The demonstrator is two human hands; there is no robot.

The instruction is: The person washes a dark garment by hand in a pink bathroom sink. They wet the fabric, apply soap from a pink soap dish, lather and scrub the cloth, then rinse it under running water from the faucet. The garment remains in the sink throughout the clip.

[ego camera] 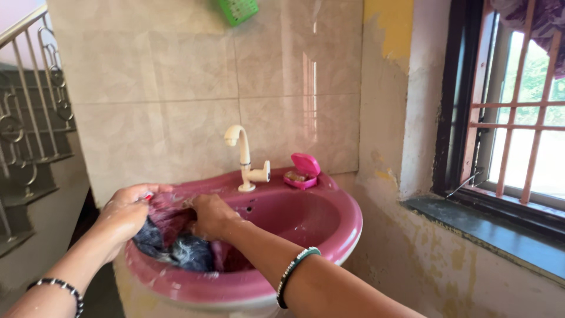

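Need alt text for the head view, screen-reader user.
Two hands, left hand and right hand, grip wet dark cloth in a pink washbasin against a tiled wall. A cream tap and an open pink soap case sit on its back rim; a barred window is at right.

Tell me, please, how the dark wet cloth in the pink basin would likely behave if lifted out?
The dark cloth looks bunched and folded between the left hand and right hand, so it would probably hang limp. It glistens as if soaked, so it is likely heavy for its size and would drip. Against the basin, it may feel slippery.
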